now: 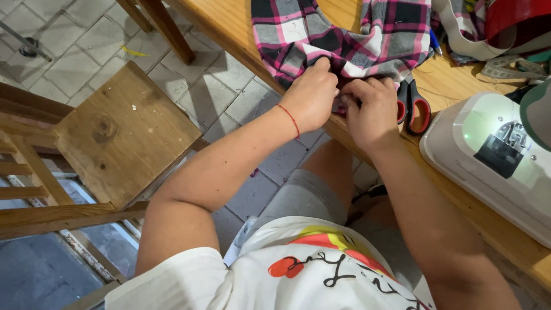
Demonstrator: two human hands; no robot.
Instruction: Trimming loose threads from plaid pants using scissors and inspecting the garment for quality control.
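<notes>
Plaid fabric (344, 34) in pink, grey, black and white is bunched up at the near edge of the wooden worktop (453, 80), part of it hanging over that edge. Both hands are pinching the hem right at the edge: left hand (313, 95), red string on the wrist, fingers curled and pressed onto the cloth; right hand (373, 109) just beside it, fingertips closed on the same bit. Scissors (414, 109) with red-and-black handles lie touching the right hand's far side. A white sewing machine (488, 155) sits further right. A wooden chair (120, 132) stands off to the left, on the tiled floor.
</notes>
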